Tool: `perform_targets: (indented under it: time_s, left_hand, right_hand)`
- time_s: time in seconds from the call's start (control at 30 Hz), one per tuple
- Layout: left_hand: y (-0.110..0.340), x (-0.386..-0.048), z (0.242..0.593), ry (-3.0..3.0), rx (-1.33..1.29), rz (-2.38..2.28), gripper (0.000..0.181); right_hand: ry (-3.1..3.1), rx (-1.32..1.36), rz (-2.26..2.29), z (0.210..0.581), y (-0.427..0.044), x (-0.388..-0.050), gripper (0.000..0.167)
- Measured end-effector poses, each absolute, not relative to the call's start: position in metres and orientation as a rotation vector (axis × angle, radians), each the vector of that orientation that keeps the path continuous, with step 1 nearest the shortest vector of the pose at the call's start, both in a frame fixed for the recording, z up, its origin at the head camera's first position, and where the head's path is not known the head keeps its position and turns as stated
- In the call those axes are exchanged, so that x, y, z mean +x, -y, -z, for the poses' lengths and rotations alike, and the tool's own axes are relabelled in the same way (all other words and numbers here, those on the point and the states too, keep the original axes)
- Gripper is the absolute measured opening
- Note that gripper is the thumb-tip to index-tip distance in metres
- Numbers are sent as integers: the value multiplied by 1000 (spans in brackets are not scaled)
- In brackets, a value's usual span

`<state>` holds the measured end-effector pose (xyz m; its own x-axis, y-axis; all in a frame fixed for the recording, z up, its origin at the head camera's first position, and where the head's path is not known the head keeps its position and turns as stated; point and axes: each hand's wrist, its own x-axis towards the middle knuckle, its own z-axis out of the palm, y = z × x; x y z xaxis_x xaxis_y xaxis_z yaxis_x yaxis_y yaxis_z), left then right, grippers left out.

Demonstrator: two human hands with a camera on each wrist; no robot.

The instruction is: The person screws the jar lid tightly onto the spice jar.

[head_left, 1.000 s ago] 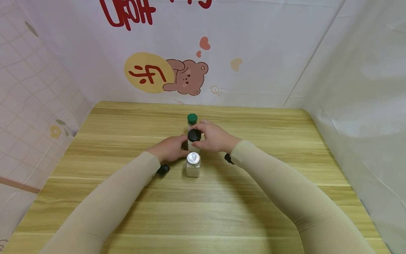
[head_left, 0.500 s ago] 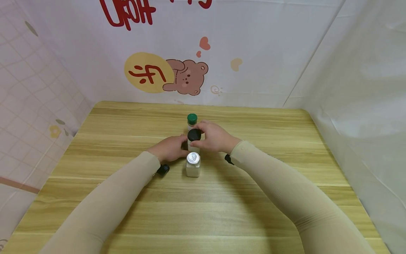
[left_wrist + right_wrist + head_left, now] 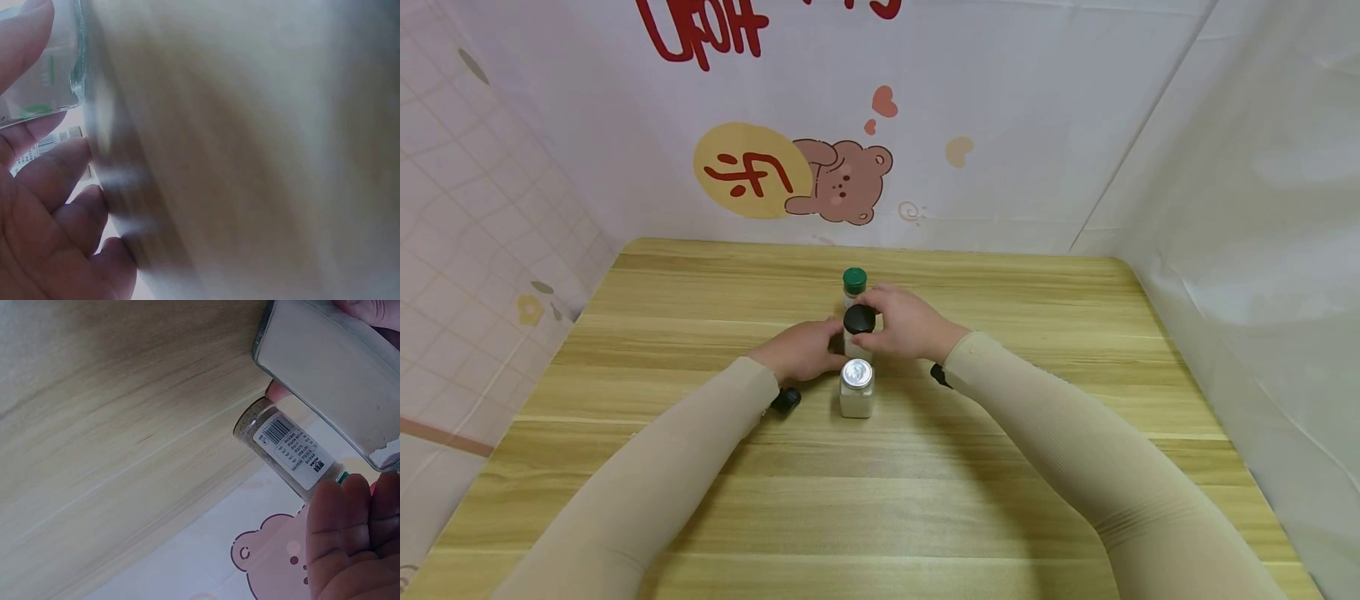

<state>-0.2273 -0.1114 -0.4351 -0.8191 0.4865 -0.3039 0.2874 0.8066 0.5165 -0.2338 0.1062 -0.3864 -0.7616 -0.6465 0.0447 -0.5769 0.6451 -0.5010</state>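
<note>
In the head view, a black-capped glass jar (image 3: 860, 320) stands upright mid-table, between both hands. My left hand (image 3: 802, 350) holds its body from the left, thumb in front; the left wrist view has the thumb over the clear glass jar (image 3: 47, 78). From the right, my right hand (image 3: 908, 323) pinches the black cap between thumb and fingers. The right wrist view shows pale contents in the glass jar (image 3: 331, 375), the cap being out of frame. Just in front stands a square silver-topped jar (image 3: 857, 390). Behind is a green-capped bottle (image 3: 854, 282), its barcode label (image 3: 292, 449) visible in the right wrist view.
The three containers form a line from front to back on a wood-grain table (image 3: 850, 508). A white printed cloth (image 3: 1000, 167) with a bear hangs at the back edge. Pale cloth walls flank both sides. Dark wrist devices (image 3: 787, 401) sit under the sleeves.
</note>
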Motion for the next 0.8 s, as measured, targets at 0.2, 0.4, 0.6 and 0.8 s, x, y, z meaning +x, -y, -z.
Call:
perform_targets:
  time_s: [0.2,0.4,0.6,0.8]
  left_hand:
    - [111,-227,434,-2557,578,-635,58]
    - [111,-228,435,-2566,583,-634,57]
    - [111,-227,434,-2569,583,-630,58]
    - [111,-228,436,-2571,588,-631,60]
  right_hand:
    - [-2700,-1018,743,385,-106,-234,49]
    - [-2690,-1017,741,384,-106,-234,48]
    - [-2691,-1026,737,382,-106,-233,48]
    - [-2699,-1006,746,383,-106,-233,50]
